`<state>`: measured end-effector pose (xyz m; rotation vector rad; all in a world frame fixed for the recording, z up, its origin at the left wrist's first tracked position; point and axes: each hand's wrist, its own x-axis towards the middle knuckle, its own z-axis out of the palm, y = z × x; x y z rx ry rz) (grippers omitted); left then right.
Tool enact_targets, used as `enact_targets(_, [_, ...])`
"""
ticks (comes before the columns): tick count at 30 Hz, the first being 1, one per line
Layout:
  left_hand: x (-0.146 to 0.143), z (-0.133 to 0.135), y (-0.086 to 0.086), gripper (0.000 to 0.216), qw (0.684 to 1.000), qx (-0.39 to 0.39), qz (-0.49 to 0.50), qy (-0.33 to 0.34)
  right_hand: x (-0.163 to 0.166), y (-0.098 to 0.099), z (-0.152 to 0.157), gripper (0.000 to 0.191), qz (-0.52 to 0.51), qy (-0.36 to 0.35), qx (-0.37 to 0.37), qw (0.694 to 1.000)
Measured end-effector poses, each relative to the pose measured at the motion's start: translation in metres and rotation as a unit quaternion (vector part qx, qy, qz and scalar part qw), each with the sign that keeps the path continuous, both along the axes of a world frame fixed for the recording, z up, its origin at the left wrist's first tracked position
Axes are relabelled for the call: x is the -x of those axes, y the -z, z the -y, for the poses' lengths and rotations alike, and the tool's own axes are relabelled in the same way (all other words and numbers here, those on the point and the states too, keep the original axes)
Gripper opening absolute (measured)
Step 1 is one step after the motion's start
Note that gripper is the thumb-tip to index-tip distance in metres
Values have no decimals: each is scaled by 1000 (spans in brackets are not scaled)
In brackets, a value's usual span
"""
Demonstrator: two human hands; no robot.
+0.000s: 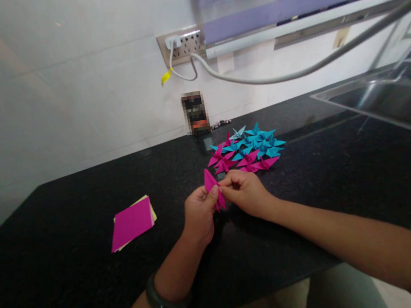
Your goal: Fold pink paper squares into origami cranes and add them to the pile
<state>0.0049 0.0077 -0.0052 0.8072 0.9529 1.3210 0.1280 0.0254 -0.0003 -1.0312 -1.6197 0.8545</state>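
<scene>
A folded pink origami paper (pixel 209 179), long and pointed, is held upright above the counter. My left hand (pixel 200 212) is closed on it, with the thumb across its front. From the other side, my right hand (pixel 248 191) pinches its right edge between thumb and fingertips; the exact spot is partly hidden. Just beyond my hands lies a cluster of finished paper cranes, with pink cranes (pixel 248 160) nearer and blue cranes (pixel 261 140) farther off. One pale blue crane (pixel 239 132) sits at the back.
A stack of square paper (pixel 132 223), pink on top with yellow edges below, lies left on the black counter (pixel 73 279). A blurred-out dark object (pixel 195 114) stands against the wall. A metal sink (pixel 395 98) is at the right. A grey hose (pixel 275 79) hangs beneath the wall socket (pixel 190 42).
</scene>
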Motion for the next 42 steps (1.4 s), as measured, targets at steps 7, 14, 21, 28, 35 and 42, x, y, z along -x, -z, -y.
enact_targets(7, [4,-4,4,26,1000,-11,-15,-9,-2,-1,4,26,50,-79,-134,987])
enact_targets(14, [6,-4,-2,25,1000,-21,-3,-2,-5,-2,-2,25,11,-140,-83,987])
enact_targets(21, [5,-5,-4,25,999,-6,28,-30,-1,-1,3,11,3,-74,71,995])
enact_targets(28, [7,-9,0,24,997,19,57,-46,1,4,4,21,128,-71,-58,988])
enact_targets(35, [4,-6,-5,23,998,16,52,-33,10,2,10,23,19,-86,184,979])
enact_targets(42, [4,-5,-6,23,997,29,48,-48,8,-13,19,20,-178,-178,450,857])
